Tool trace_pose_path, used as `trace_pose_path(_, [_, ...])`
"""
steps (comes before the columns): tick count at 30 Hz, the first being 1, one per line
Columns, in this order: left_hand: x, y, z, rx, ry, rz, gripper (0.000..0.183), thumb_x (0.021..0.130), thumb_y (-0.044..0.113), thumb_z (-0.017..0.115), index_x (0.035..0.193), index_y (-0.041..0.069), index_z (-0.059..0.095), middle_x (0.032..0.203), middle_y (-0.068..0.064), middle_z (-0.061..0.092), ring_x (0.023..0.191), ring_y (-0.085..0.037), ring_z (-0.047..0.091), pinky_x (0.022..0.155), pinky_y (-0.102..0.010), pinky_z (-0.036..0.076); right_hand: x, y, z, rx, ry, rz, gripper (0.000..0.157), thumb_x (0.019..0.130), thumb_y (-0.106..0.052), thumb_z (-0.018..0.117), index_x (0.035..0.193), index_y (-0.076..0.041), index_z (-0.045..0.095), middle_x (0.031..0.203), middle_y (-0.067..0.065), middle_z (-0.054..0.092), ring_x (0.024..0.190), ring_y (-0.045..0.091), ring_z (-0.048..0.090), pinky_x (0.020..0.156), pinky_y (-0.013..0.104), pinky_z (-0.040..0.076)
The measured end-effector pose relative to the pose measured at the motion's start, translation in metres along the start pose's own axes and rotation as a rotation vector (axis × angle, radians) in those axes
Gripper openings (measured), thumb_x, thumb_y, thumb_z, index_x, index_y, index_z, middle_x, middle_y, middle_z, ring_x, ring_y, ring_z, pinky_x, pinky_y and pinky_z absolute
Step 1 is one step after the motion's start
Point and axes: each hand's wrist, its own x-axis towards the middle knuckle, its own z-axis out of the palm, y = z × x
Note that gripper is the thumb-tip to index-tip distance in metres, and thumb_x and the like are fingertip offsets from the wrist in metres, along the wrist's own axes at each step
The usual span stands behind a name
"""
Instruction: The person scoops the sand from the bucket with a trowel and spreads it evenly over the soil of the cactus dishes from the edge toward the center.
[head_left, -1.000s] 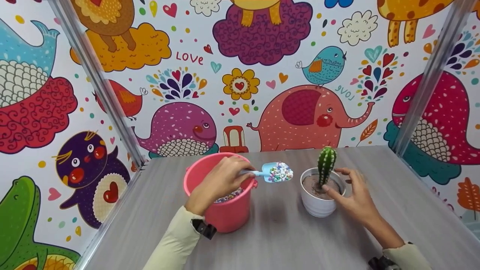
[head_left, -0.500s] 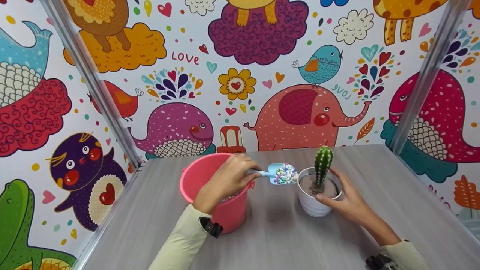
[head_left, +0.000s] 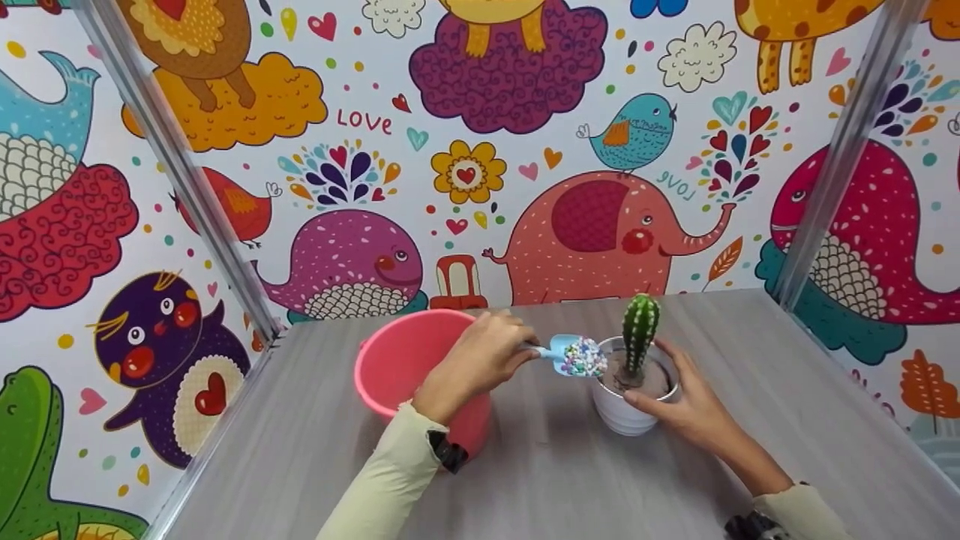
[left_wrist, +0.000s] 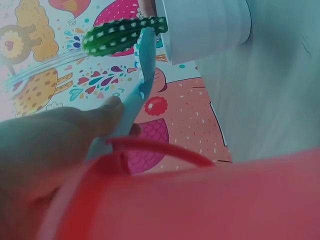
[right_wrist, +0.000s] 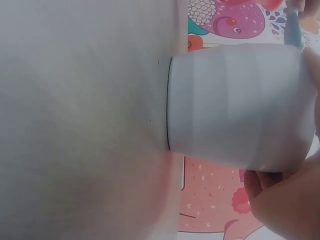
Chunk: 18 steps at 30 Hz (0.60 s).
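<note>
My left hand point(head_left: 487, 352) grips the handle of a light blue scoop point(head_left: 559, 346) above the right side of the pink bucket point(head_left: 373, 390). Small multicoloured beads point(head_left: 585, 357) fill the scoop, whose tip overlaps the left rim of a white ribbed flowerpot point(head_left: 630, 415). A spiny green cactus point(head_left: 640, 334) stands upright in brownish soil point(head_left: 660, 379) inside it. My right hand point(head_left: 694, 405) holds the flowerpot at its right side, thumb at the front rim and fingers round the back. In the left wrist view, the scoop point(left_wrist: 132, 102) reaches up beside the cactus point(left_wrist: 117, 37).
Bucket and flowerpot stand on a grey wood-grain table point(head_left: 547, 480). Behind it rises a wall with cartoon animals point(head_left: 592, 240), and metal corner posts point(head_left: 180, 172) stand at both sides. The bucket's handle point(left_wrist: 165, 147) shows close up in the left wrist view.
My left hand has carried the scoop of beads rightward from beside the bucket to the flowerpot's rim. My right hand has closed in from beside the flowerpot to hold it.
</note>
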Motion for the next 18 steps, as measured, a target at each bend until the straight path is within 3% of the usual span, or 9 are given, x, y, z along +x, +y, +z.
trace_pose_path(8, [0.006, 0.007, 0.005, 0.149, 0.01, 0.029, 0.029, 0.098, 0.041, 0.079, 0.118, 0.02, 0.085, 0.107, 0.003, 0.081, 0.103, -0.017, 0.068, 0.09, -0.033, 0.055, -0.002, -0.004, 0.009, -0.039, 0.051, 0.012, 0.113, 0.086, -0.058, 0.087, 0.169, -0.013, 0.025, 0.169, 0.024, 0.031, 0.159, 0.049, 0.03, 0.12, 0.082, 0.025])
trace_pose_path(14, [0.008, 0.011, 0.004, 0.184, 0.025, 0.021, 0.03, 0.099, 0.041, 0.078, 0.119, 0.02, 0.084, 0.111, 0.002, 0.082, 0.107, -0.017, 0.07, 0.088, -0.032, 0.054, -0.005, -0.011, 0.014, -0.062, 0.069, 0.022, 0.119, 0.084, -0.062, 0.087, 0.17, -0.011, 0.022, 0.165, 0.023, 0.031, 0.157, 0.046, 0.03, 0.121, 0.08, 0.026])
trace_pose_path(18, [0.01, 0.014, 0.004, 0.203, 0.029, 0.032, 0.03, 0.099, 0.042, 0.078, 0.119, 0.021, 0.084, 0.113, 0.003, 0.082, 0.108, -0.017, 0.07, 0.086, -0.031, 0.053, -0.006, -0.011, 0.011, -0.089, 0.038, 0.018, 0.124, 0.084, -0.063, 0.086, 0.171, -0.011, 0.016, 0.167, 0.025, 0.027, 0.157, 0.048, 0.028, 0.12, 0.082, 0.026])
